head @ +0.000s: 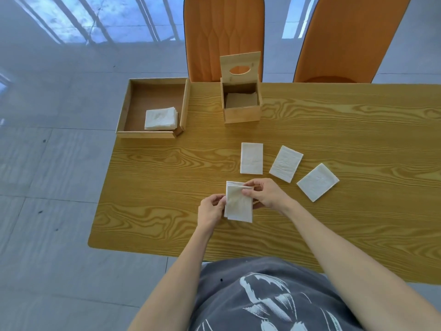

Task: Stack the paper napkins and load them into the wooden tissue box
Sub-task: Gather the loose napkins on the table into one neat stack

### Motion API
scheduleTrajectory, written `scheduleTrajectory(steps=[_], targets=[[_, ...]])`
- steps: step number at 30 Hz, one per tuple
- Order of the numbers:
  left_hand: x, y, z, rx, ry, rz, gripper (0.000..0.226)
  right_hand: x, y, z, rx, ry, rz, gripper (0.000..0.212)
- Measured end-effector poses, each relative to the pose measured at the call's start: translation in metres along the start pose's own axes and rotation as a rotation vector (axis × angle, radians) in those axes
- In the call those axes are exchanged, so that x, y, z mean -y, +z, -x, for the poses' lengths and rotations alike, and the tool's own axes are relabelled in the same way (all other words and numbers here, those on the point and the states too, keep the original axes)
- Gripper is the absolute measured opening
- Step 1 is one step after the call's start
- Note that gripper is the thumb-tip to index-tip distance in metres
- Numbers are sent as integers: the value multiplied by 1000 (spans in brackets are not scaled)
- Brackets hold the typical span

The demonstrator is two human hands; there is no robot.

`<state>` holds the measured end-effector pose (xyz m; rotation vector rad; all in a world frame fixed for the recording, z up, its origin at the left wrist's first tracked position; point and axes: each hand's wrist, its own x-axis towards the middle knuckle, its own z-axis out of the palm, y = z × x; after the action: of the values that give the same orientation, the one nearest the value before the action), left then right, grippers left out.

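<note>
I see both hands pinching one small stack of napkins (pixel 238 203) near the table's (pixel 167 187) near edge. The left hand (pixel 211 211) grips its left side, and the right hand (pixel 265 193) grips its top right. I count at least two napkins in it, but I cannot tell the exact number. Three single napkins (pixel 251 158) (pixel 286 163) (pixel 317 182) lie flat in a fan farther in. One wooden tissue box (pixel 241 113) stands near the far edge, lid up, with paper dim inside. One wooden tray (pixel 152 91) at the far left corner holds another napkin pile (pixel 161 118). Two orange chairs (pixel 224 37) are cut off on top.
</note>
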<state>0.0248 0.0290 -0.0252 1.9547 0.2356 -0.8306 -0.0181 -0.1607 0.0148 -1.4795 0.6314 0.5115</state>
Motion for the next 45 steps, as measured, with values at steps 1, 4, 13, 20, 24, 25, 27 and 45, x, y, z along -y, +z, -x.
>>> scheduleTrajectory(steps=[1, 4, 13, 20, 24, 25, 27, 45], targets=[[1, -1, -1, 8, -5, 8, 5, -2, 3, -5, -38, 4, 0, 15], [2, -3, -3, 29, -29, 36, 7, -10, 9, -20, -182, -8, 81, 7], [-4, 1, -4, 75, 1, 25, 26, -11, 27, -30, -477, -46, 632, 22], [-4, 3, -13, -12, -75, 142, 18, 15, 6, -48, -621, -167, 691, 33], [-4, 1, -18, -25, -91, 171, 15, 41, -18, -69, -633, -127, 779, 40], [-5, 1, -19, -26, -94, 177, 15, 46, -23, -74, -621, -111, 808, 43], [-5, 1, -19, -28, -104, 189, 17, 56, -31, -83, -580, -72, 885, 50], [-12, 0, -15, -24, -125, 155, 26, 59, -39, -84, -574, -81, 901, 23]])
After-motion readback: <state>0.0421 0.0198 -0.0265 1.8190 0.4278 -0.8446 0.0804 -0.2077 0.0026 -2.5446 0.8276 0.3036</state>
